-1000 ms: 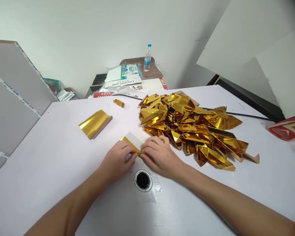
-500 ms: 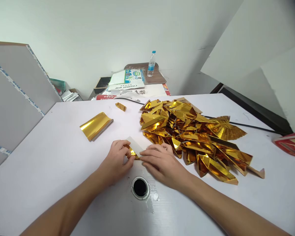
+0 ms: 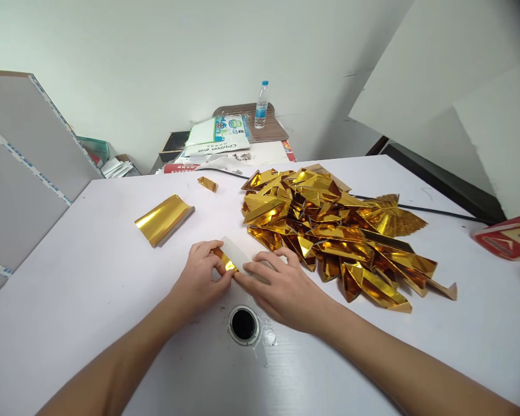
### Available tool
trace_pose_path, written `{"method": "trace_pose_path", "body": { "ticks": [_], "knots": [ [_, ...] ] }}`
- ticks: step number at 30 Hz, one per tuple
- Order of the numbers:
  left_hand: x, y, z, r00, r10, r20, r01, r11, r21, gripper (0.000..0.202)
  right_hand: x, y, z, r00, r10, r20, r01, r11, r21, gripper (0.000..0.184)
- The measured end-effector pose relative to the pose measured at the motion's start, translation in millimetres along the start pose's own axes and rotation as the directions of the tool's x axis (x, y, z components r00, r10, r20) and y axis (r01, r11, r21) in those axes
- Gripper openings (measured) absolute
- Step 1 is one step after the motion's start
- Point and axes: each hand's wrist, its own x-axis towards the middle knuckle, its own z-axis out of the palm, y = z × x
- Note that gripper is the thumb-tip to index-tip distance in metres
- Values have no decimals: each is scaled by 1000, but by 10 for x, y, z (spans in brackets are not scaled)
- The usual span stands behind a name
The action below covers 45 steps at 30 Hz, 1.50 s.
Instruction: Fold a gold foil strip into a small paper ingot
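Between my hands on the white table lies a narrow folded piece of gold foil paper, with a pale flat strip beside it. My left hand is closed on the foil paper's left side, thumb and fingers pinching its edge. Spread and fairly flat, my right hand rests to the right, its index fingertip touching the near corner of the foil. A heap of folded gold paper pieces spreads beyond my right hand. To the upper left sits a stack of gold foil sheets, with one small folded gold piece farther back.
A round dark hole with a metallic rim sits in the table before me. A black cable runs behind the heap. At the right edge is a red box. Beyond the table stands a water bottle; a grey panel rises left.
My right fingers have shifted toward the foil's near corner and spread more. More of the gold strip shows between my hands. The whole view has shifted slightly.
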Motion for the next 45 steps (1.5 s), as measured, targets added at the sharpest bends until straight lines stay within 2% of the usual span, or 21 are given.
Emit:
{"method": "trace_pose_path", "body": {
  "ticks": [5, 12, 18, 24, 35, 39, 43, 45],
  "knots": [
    [-2, -1, 25, 1000, -28, -13, 28, 1000, 2, 21, -6, -24, -12, 998, 27, 63, -26, 999, -23, 38],
    [-2, 11, 33, 999, -38, -15, 38, 999, 18, 24, 12, -71, 5, 997, 48, 61, -45, 998, -39, 37],
    [0, 10, 40, 999, -36, -21, 37, 999, 36, 26, 30, -179, -6, 996, 72, 52, -65, 989, -129, 27],
    [12, 9, 20, 999, -41, 2, 41, 998, 46, 24, 15, -217, -22, 994, 92, 58, -80, 979, -187, 35],
    [7, -2, -42, 999, -27, 18, 26, 999, 26, 23, -105, -104, -84, 989, 129, 65, -129, 992, -1, 29],
    [8, -18, -61, 999, 10, 34, -11, 999, 40, 24, -114, -76, -82, 987, 145, 74, -148, 988, 36, 29],
    [-15, -15, -101, 991, 121, 50, -125, 989, 84, 4, -116, -68, -78, 985, 149, 81, -154, 986, 57, 29],
    [-31, -17, -137, 968, 235, 84, -245, 961, 130, 21, -119, -68, -74, 986, 147, 80, -152, 986, 62, 29]
  ]
}}
